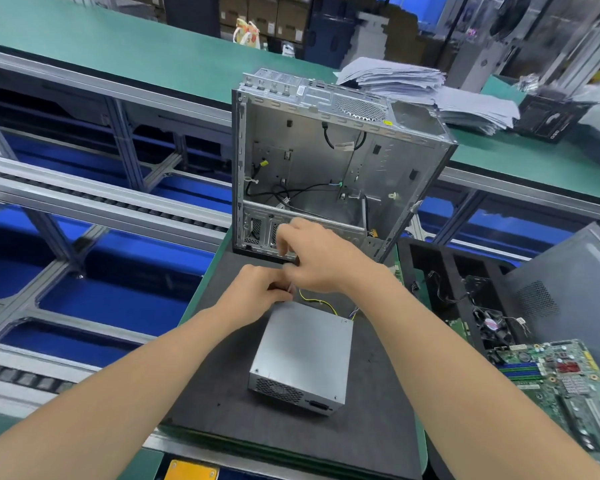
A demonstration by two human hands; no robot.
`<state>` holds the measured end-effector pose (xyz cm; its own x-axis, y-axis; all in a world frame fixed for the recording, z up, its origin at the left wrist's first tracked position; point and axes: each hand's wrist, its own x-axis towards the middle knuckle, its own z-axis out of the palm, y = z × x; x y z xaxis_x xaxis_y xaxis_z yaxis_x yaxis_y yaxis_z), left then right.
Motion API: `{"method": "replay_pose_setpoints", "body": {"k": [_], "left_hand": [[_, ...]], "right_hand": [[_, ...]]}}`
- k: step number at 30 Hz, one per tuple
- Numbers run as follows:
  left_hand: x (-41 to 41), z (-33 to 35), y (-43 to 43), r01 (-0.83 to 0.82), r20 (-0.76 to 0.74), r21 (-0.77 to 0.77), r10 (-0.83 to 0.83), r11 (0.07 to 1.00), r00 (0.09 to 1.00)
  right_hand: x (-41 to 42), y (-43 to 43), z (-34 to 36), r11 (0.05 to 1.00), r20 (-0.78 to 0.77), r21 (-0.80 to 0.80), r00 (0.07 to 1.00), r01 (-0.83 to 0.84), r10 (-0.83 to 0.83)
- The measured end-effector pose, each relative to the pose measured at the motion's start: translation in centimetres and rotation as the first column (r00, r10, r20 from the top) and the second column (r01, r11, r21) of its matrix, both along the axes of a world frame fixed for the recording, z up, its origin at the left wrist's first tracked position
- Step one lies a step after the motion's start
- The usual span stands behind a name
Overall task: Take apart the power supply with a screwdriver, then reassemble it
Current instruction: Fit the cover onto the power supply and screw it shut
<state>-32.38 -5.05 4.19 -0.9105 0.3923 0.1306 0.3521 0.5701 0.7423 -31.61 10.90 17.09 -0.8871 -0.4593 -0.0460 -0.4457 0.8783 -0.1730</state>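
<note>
A grey power supply (pixel 300 358) lies flat on a black mat (pixel 219 386), just nearer the person than both hands, its vent grille facing the camera. Yellow cables (pixel 321 303) run from its far end up toward the hands. The left hand (pixel 253 289) has its fingers curled in, pinching what looks like the pale end of those cables. The right hand (pixel 312 261) sits just beyond it, the two touching; its fingers are bent downward, but whether they hold anything cannot be told. Off to the right of the right hand lie a green motherboard (pixel 561 375), a small fan (pixel 492 327) and a grey side panel (pixel 568 282). Directly beyond the hands stands an open, gutted computer case (pixel 326 161), upright on the mat's far edge. Further back is a stack of papers (pixel 413 84).
</note>
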Motion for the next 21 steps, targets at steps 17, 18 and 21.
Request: {"method": "replay_pose_setpoints", "body": {"k": [17, 18, 21], "left_hand": [[0.7, 1.6, -0.1, 0.009, 0.097, 0.115, -0.021, 0.993, 0.995], [0.9, 1.5, 0.0, -0.005, 0.105, 0.136, -0.009, 0.991, 0.994], [1.2, 1.4, 0.6, -0.095, 0.089, 0.176, 0.081, 0.980, 0.993]], "right_hand": [[0.1, 0.1, 0.3, 1.000, -0.033, -0.017, 0.999, 0.001, -0.001], [0.0, 0.0, 0.0, 0.997, -0.049, -0.004, 0.996, 0.079, -0.079], [0.3, -0.5, -0.8, 0.968, -0.102, 0.006, 0.963, 0.253, -0.251]]}}
